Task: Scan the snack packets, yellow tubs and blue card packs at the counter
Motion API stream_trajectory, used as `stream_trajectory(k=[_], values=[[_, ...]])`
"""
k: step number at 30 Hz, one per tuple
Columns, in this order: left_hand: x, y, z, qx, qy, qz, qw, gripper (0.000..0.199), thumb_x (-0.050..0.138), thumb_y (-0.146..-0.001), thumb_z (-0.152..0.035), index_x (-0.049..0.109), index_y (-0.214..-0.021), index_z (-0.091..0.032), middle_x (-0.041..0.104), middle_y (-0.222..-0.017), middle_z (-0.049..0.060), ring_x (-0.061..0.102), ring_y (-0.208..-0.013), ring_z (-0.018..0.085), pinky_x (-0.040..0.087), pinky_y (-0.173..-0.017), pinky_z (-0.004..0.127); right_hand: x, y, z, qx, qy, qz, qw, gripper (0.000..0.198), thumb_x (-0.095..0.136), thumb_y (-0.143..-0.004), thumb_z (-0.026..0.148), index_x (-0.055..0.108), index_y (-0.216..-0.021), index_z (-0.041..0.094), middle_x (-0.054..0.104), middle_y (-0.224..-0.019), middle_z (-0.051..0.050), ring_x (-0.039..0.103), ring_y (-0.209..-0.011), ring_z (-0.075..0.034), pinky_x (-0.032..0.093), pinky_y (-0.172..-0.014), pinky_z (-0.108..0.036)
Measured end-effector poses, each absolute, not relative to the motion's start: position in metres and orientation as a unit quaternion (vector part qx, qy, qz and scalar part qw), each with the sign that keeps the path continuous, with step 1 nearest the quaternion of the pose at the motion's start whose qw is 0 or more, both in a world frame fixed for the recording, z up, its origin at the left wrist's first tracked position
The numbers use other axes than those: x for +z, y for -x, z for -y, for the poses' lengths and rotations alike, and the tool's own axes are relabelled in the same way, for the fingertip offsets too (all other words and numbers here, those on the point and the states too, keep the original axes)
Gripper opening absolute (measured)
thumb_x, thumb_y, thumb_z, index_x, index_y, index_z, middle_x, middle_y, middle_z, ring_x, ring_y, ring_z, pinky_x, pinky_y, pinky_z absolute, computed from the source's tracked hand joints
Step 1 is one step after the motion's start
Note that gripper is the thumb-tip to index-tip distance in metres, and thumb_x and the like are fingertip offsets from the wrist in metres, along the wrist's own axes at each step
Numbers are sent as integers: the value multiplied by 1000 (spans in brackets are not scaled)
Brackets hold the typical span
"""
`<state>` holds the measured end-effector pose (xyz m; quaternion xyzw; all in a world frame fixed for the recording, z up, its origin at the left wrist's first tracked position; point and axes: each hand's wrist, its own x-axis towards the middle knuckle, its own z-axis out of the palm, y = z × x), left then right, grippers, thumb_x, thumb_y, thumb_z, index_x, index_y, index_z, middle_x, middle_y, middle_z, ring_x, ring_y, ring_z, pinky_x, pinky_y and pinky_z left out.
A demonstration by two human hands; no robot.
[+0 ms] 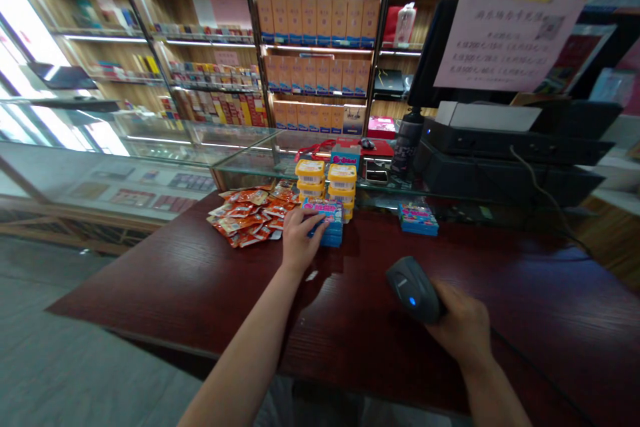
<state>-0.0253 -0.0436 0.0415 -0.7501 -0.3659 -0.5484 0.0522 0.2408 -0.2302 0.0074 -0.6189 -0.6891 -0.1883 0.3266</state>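
At the middle of the dark red desk, my left hand (299, 240) has its fingers and thumb around the left end of a small blue box (333, 213), the top one of a short stack. How firmly it grips is partly hidden. Yellow-lidded tubs (343, 175) stand stacked just behind. To the left lies a heap of orange snack packets (247, 217). My right hand (463, 323) is wrapped round the handle of a grey barcode scanner (413, 290), held over the desk with a blue light glowing on it. Another blue box stack (418, 219) sits farther back on the right.
Behind the desk (200, 287) runs a glass counter (250, 150) with a phone (376, 172) and a dark bottle (407, 140). A monitor with a paper sign (507, 40) stands above black machines (515, 160) at right. The scanner's cable trails to the lower right.
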Motion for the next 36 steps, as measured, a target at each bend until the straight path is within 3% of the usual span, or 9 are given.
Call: stream_trajectory(k=[7, 12, 22, 31, 34, 36], values=[[40, 27, 43, -521, 766, 363, 101, 20, 63, -84, -30, 70, -102, -26, 65, -105, 6, 56, -104, 23, 45, -94, 42, 5, -243, 228, -185, 629, 688, 312, 23, 50, -78, 24, 62, -96, 17, 72, -86, -8, 67, -71, -21, 44, -63, -29], [44, 15, 57, -518, 782, 307, 161, 28, 61, -84, -22, 67, -111, -29, 62, -116, 7, 51, -118, 25, 39, -105, 46, 9, -239, 225, -126, 704, 659, 231, 24, 54, -76, 21, 64, -98, 21, 73, -93, -5, 67, -76, -22, 42, -64, -29], [45, -96, 49, -247, 948, 200, 8, 40, 55, -83, -16, 59, -123, -18, 59, -124, 11, 53, -116, 23, 45, -100, 38, 33, -230, 218, -28, 834, 542, 101, 16, 58, -78, 24, 62, -94, 24, 71, -84, -3, 68, -80, -22, 37, -62, -28], [19, -188, -2, -129, 972, 192, 26, 54, 52, -85, -16, 43, -138, -16, 46, -144, 13, 42, -132, 23, 34, -108, 40, 34, -232, 213, -8, 841, 532, 95, 15, 58, -80, 23, 61, -95, 24, 70, -87, -2, 67, -80, -20, 36, -61, -28], [16, -196, -7, -123, 972, 192, 53, 49, 52, -86, -18, 47, -135, -18, 51, -139, 12, 45, -129, 22, 32, -109, 42, 34, -233, 212, 0, 842, 532, 88, 13, 59, -78, 21, 60, -91, 23, 70, -86, -2, 67, -81, -20, 35, -61, -27], [19, -197, -6, -129, 969, 194, 78, 39, 57, -86, -22, 55, -124, -16, 60, -126, 12, 53, -119, 23, 37, -103, 40, 34, -233, 212, 0, 841, 534, 86, 14, 60, -76, 21, 60, -91, 23, 70, -88, -2, 67, -82, -20, 35, -62, -27]])
